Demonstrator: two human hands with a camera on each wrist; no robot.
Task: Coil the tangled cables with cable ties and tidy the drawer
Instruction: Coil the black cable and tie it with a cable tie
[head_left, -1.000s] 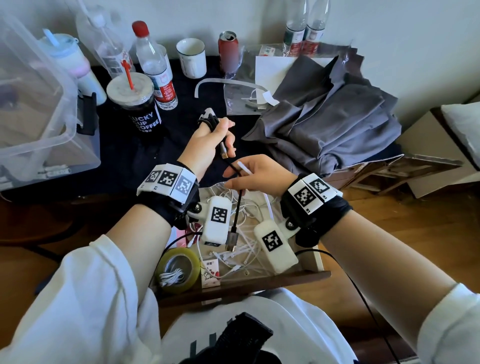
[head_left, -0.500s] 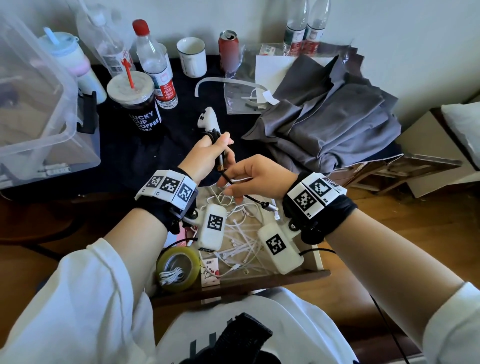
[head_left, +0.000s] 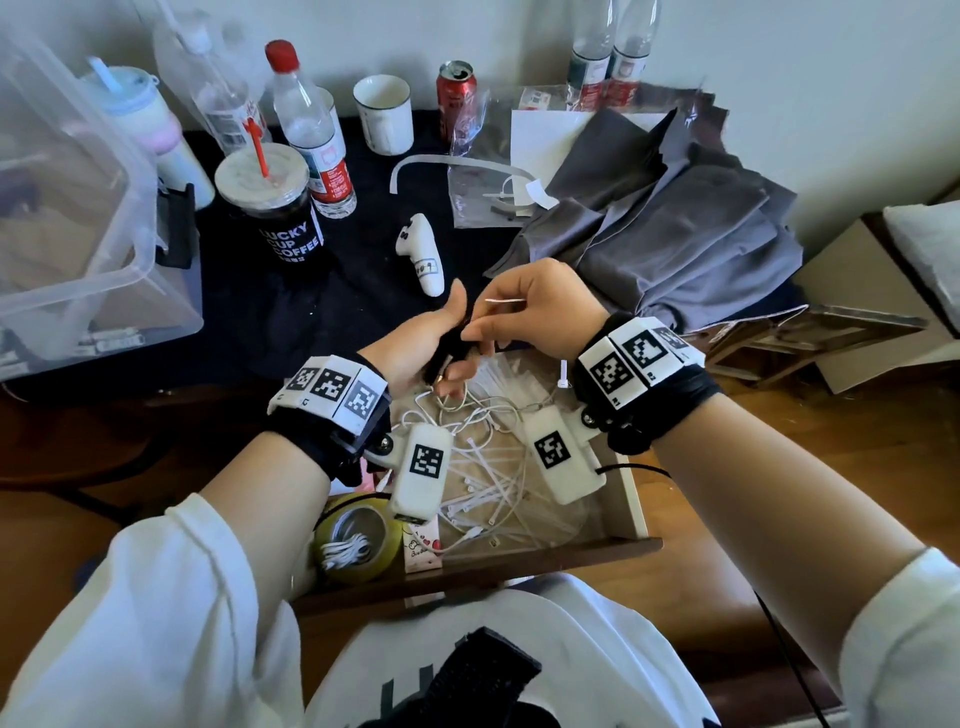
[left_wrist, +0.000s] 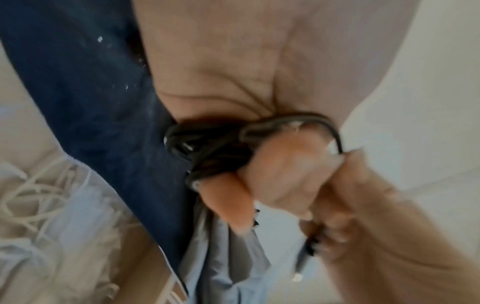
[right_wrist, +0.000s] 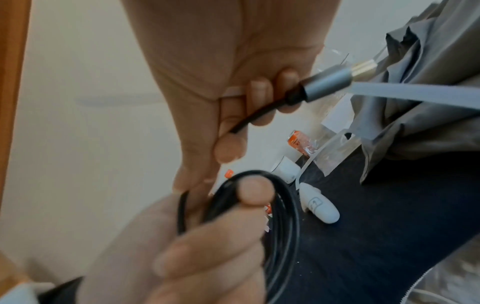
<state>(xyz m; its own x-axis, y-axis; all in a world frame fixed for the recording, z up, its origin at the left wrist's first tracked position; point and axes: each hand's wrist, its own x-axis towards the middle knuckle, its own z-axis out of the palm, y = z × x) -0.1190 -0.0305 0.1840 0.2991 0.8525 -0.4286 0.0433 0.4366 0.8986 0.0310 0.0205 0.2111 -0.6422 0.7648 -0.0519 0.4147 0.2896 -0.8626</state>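
While the left hand (head_left: 421, 343) curls its fingers and thumb around the coiled black cable (right_wrist: 275, 222), keeping the loops stacked so they cannot spring apart, the right hand (head_left: 535, 312) works at the free end: its fingers pinch the last run of cable near the grey plug (right_wrist: 330, 81) and also hold a white cable tie (head_left: 506, 301), which sticks out sideways above the knuckles. Holding both together looks like preparation for wrapping the tie around the bundle once the tail is laid in; that is a judgement, since the tie is not yet around anything. Both hands hover above the back edge of the open drawer (head_left: 636, 499), where loose white cable ties (head_left: 488, 488) and tangled white cables (head_left: 467, 410) lie spread over the floor of it, with a roll of yellow tape (head_left: 358, 540) in the near left corner. Beyond the hands the dark tabletop (head_left: 363, 291) offers a bare patch beside a white controller (head_left: 423, 249), but the grey cloth (head_left: 675, 234) crowds the right and the coffee cup (head_left: 275, 208) and bottles (head_left: 311, 130) hem in the left, so sideways room is tight.
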